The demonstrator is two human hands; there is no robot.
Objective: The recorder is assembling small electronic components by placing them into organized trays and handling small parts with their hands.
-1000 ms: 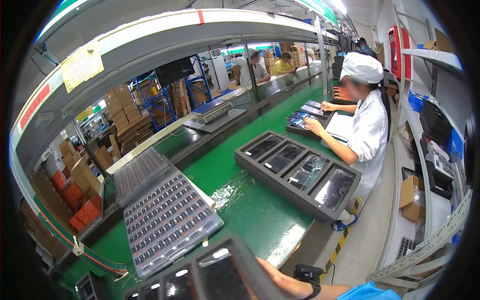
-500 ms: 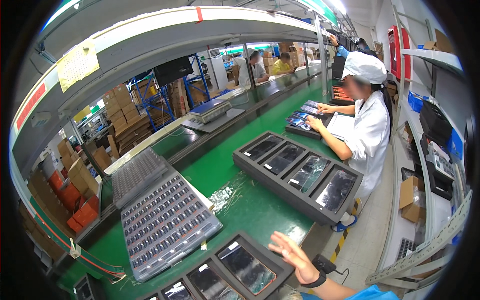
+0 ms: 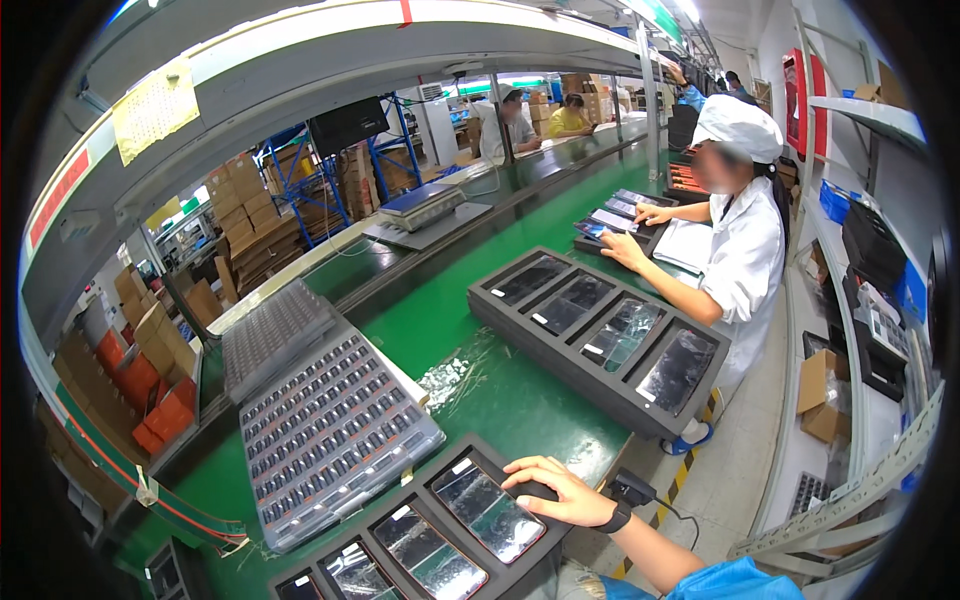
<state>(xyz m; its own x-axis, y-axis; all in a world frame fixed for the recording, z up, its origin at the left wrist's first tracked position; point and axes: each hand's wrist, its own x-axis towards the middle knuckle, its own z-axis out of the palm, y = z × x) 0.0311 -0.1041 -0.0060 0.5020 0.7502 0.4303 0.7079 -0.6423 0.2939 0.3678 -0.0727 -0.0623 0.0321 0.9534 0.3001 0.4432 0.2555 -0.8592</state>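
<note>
My right hand (image 3: 562,494), with a dark band at the wrist, reaches in from the lower right. Its fingers are stretched out over the right end of a black foam tray (image 3: 418,487), thumb apart from them. The fingertips lie at the edge of the nearest dark, glossy phone-like panel (image 3: 490,512), which stays in its slot. More such panels lie in the tray's other slots, among them one with an orange-edged rim (image 3: 428,550). Whether the fingers press on the panel or only on the foam, I cannot tell. My left hand is out of view.
Left stands a clear plastic tray (image 3: 325,440) of small dark parts, with a grey tray (image 3: 272,340) behind. Another black foam tray (image 3: 625,382) of panels lies ahead on the green bench (image 3: 520,395). A co-worker in white (image 3: 750,235) handles panels beyond. Shelves (image 3: 850,290) line the right.
My right hand has come down and leftward from above the tray's right end onto it. The near tray sits slightly higher in view. The co-worker's hands have shifted a little over the panels.
</note>
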